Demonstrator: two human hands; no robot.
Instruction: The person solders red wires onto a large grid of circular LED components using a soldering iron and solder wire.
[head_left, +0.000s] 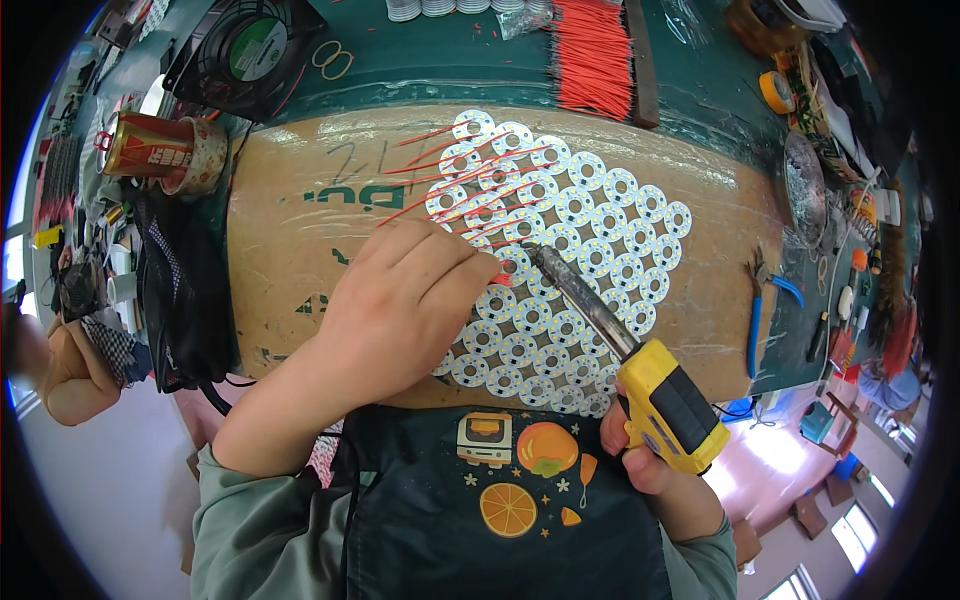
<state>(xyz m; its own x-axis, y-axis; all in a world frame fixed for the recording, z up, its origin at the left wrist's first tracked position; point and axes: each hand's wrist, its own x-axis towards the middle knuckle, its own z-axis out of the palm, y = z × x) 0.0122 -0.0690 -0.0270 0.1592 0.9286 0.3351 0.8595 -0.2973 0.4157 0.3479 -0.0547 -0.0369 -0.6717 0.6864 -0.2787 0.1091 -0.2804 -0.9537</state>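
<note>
Rows of round white LED boards [575, 206], each with a hole in its middle, lie close together on a cardboard sheet [290, 255]. Thin red wires [420, 160] stretch leftward from several boards in the upper left rows. My left hand [390, 300] reaches over the boards, its fingers pinched on short red wires [503, 280] at one of them. In my right hand [640, 455] is a soldering iron [665, 400] with a yellow and black handle. Its dark tip meets or hovers just over a board beside my left fingertips; I cannot tell which.
A bundle of red wires [592, 60] lies at the back beside a metal bar [643, 70]. At the back left stands a black fan [250, 50], with a red-gold can [150, 145] nearer. Blue-handled pliers [757, 310] and yellow tape [776, 92] are on the right.
</note>
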